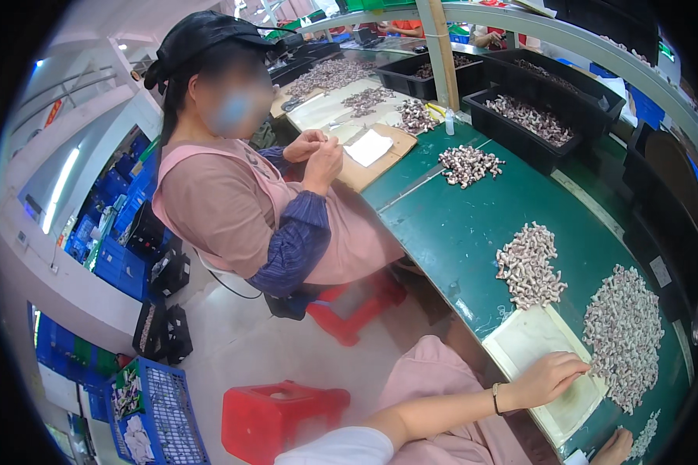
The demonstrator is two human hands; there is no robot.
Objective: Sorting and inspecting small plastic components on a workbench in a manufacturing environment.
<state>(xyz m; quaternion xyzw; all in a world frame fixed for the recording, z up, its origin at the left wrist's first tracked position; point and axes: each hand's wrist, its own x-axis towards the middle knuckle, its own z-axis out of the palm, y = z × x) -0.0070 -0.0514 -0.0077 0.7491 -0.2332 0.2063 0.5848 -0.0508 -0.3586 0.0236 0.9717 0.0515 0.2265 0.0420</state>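
Observation:
My left hand (552,379), with a dark band at its wrist, is over a pale cloth-like pad (533,339) on the green table. Its fingers are pressed together at the edge of a big heap of small whitish-and-dark curved parts (623,333). Whatever is between the fingertips is too small to make out. At the lower edge, my right hand (614,448) shows only in part, beside a little heap of tiny pale pieces (644,435); its fingers are mostly out of sight. A second heap of curved parts (530,266) borders the pad's far side.
A co-worker (225,186) in a pink apron sits at the left, both hands together above a white pad (368,147). Black bins (520,124) of parts line the table's far side. Red stools (275,418) and a blue crate (163,411) stand on the floor.

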